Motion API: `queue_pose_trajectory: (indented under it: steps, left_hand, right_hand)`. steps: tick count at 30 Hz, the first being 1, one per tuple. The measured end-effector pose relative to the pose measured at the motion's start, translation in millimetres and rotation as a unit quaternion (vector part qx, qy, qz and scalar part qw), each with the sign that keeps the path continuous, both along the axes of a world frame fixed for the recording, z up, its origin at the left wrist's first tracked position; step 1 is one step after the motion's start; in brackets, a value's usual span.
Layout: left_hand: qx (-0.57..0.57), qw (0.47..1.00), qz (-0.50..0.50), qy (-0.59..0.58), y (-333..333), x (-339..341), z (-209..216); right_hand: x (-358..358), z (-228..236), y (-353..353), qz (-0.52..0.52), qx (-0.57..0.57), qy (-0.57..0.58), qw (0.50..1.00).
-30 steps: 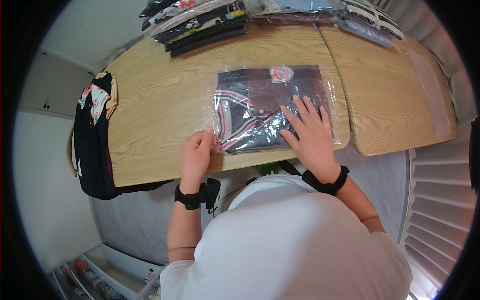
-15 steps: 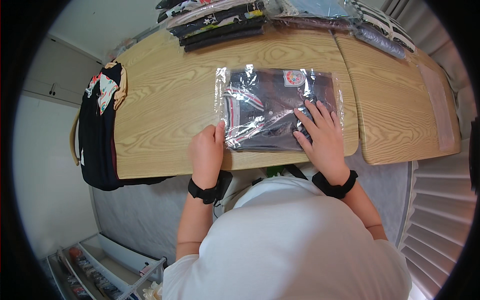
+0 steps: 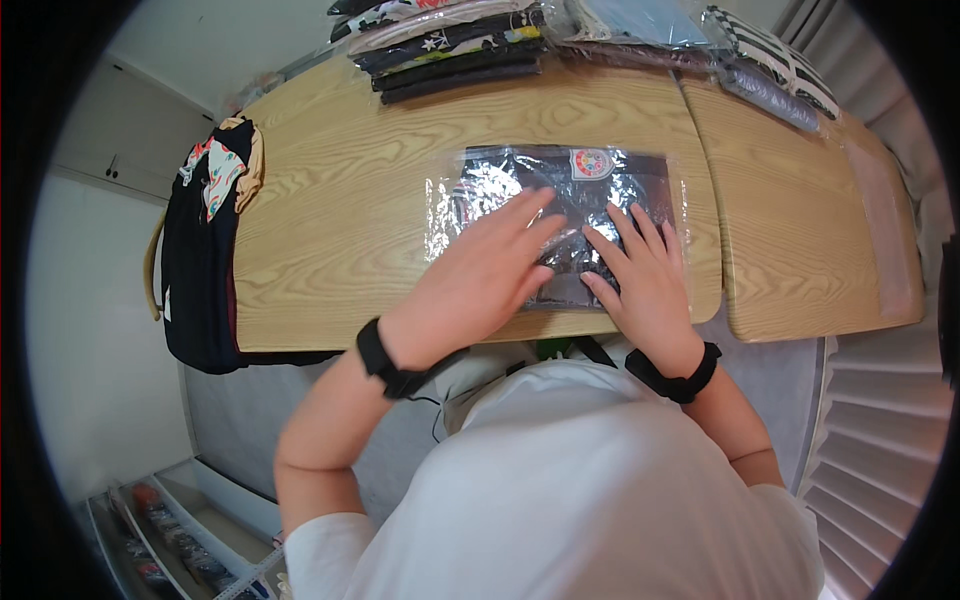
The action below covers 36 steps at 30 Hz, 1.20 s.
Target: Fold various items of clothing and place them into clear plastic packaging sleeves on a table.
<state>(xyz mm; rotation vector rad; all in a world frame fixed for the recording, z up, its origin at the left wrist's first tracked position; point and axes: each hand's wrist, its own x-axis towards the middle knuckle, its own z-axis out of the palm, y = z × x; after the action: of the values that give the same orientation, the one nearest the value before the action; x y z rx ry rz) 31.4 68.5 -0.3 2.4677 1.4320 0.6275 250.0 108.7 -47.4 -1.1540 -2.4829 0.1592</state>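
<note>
A dark folded garment in a clear plastic bag (image 3: 570, 285) lies flat on the wooden table (image 3: 340, 220), near its front edge. A round-bottomed badge (image 3: 592, 164) shows at the garment's top, under the shiny film. My right hand (image 3: 645, 275) rests on the bag's right part, fingers spread. My left hand (image 3: 480, 270) reaches over the bag's left part with its fingers stretched out, slightly blurred; whether it touches the film I cannot tell. It hides most of the garment's striped trim.
Bagged folded clothes (image 3: 450, 60) are stacked at the back, with more bagged items (image 3: 640, 30) beside them. Dark clothes (image 3: 200, 270) hang over the table's left end. A second table section (image 3: 800, 230) adjoins on the right. A divided bin (image 3: 200, 520) stands on the floor at lower left.
My left hand has let go of the bag's left edge, opened, and moved right and up over the bag. My right hand stays spread in about the same place.
</note>
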Motion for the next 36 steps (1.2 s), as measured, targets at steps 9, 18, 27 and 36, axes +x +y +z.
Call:
queue_pose_trajectory:
  steps: [9, 18, 27, 36]
  left_hand:
    - [0.053, 0.976, -0.07, 0.2, 41, 6, -31]
    - [-0.028, 0.978, -0.102, 0.182, 53, 2, -44]
    - [-0.095, 0.976, -0.113, 0.159, 59, 0, -48]
    - [-0.248, 0.952, -0.155, 0.085, 73, -15, -26]
  right_hand:
    - [16, -6, 10, -0.088, 0.002, -0.042, 0.995]
    - [18, -16, 8, -0.101, -0.048, -0.019, 0.994]
    - [18, -16, 11, -0.103, -0.047, -0.02, 0.993]
    - [15, -9, 5, -0.108, -0.033, -0.026, 0.993]
